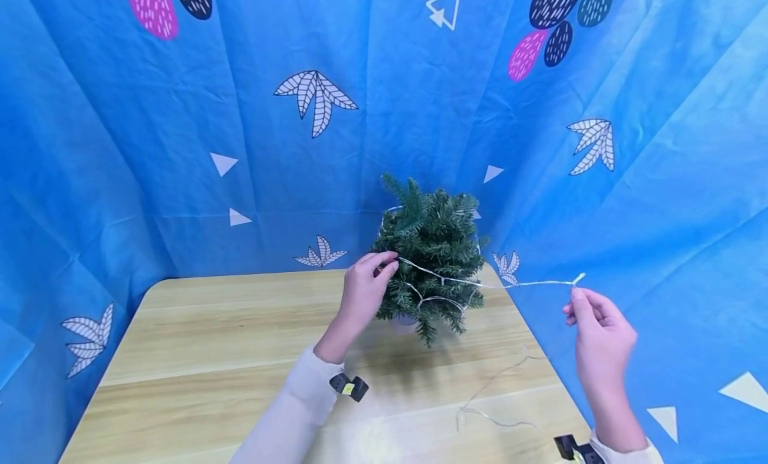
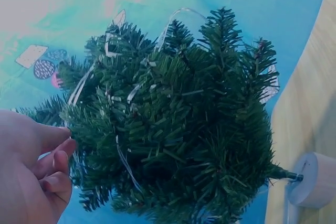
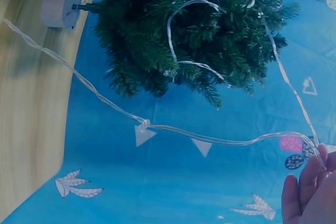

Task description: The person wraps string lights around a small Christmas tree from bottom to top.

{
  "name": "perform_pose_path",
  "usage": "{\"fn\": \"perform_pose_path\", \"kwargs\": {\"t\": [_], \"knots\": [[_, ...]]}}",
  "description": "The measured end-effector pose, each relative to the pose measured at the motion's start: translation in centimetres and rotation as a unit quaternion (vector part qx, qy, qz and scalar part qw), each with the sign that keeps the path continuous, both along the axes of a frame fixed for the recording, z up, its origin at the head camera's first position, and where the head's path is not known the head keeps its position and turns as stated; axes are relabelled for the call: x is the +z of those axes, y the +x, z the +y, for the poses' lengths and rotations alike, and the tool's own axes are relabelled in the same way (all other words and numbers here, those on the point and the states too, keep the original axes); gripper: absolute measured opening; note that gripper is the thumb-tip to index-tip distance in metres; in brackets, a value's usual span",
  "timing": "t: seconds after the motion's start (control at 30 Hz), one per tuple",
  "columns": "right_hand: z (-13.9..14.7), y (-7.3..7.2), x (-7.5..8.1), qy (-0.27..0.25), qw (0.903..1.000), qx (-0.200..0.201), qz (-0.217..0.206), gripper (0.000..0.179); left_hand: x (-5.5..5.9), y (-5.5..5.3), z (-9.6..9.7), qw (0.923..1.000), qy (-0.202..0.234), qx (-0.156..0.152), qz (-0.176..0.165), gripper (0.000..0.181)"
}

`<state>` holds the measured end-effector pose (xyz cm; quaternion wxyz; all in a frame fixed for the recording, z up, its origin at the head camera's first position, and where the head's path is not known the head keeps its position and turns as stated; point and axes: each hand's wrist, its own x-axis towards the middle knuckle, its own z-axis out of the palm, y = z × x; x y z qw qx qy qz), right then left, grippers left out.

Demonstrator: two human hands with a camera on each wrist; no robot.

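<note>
A small artificial Christmas tree (image 1: 444,241) stands on a round pale base (image 2: 314,180). Clear string lights (image 1: 537,283) loop around its branches. At the tree's left side my left hand (image 1: 363,287) pinches the wire between thumb and fingertips, right at the needles. Out to the right, my right hand (image 1: 605,341) pinches the same string between thumb and forefinger. Between the two hands the wire runs nearly straight across the front of the tree. In the right wrist view, a loose length of the string lights (image 3: 205,139) trails from my right fingers towards the table.
The wooden table (image 1: 228,344) carries the tree near its back right corner. More of the wire (image 1: 498,421) lies on the tabletop at the front right. A blue patterned cloth (image 1: 288,177) hangs close behind the table and along its right side.
</note>
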<state>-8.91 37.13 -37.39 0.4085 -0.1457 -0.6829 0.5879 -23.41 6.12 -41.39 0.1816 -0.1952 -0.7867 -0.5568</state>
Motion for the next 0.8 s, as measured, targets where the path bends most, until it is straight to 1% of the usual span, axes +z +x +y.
{"fn": "perform_pose_path", "kwargs": {"t": [0.1,0.2,0.27,0.37,0.43,0.53,0.6,0.67,0.73,0.8], "knots": [[-0.2,-0.5,-0.2,0.016,0.9996,-0.005,-0.023,0.019,0.5,0.9,0.2,0.9998,0.007,0.000,0.020,0.020],[-0.7,-0.9,-0.4,0.050,0.9977,-0.012,-0.045,0.020,1.2,2.0,1.2,0.9987,0.009,-0.011,0.049,0.019],[-1.2,-1.1,-0.5,0.078,0.9952,-0.016,-0.056,0.022,2.0,2.8,2.2,0.9971,0.008,-0.030,0.069,0.018],[-2.0,-1.5,-0.7,0.112,0.9920,-0.012,-0.057,0.026,3.2,3.9,4.0,0.9936,-0.009,-0.059,0.096,0.019],[-2.6,-1.8,-0.8,0.124,0.9910,-0.003,-0.051,0.028,3.9,4.5,5.4,0.9912,-0.023,-0.083,0.101,0.019],[-3.4,-2.2,-1.0,0.138,0.9894,0.013,-0.045,0.027,4.6,4.9,7.5,0.9862,-0.061,-0.110,0.107,0.021],[-3.9,-2.3,-1.2,0.148,0.9878,0.021,-0.044,0.026,4.9,4.9,8.9,0.9809,-0.087,-0.133,0.112,0.023],[-4.3,-2.4,-1.3,0.162,0.9855,0.029,-0.043,0.023,5.0,4.8,9.9,0.9729,-0.109,-0.158,0.129,0.026],[-4.6,-2.4,-1.5,0.177,0.9826,0.038,-0.041,0.021,5.1,4.5,10.8,0.9631,-0.126,-0.185,0.150,0.028],[-4.8,-2.4,-1.6,0.194,0.9793,0.043,-0.038,0.018,5.1,4.2,11.4,0.9525,-0.142,-0.205,0.175,0.030]]}}
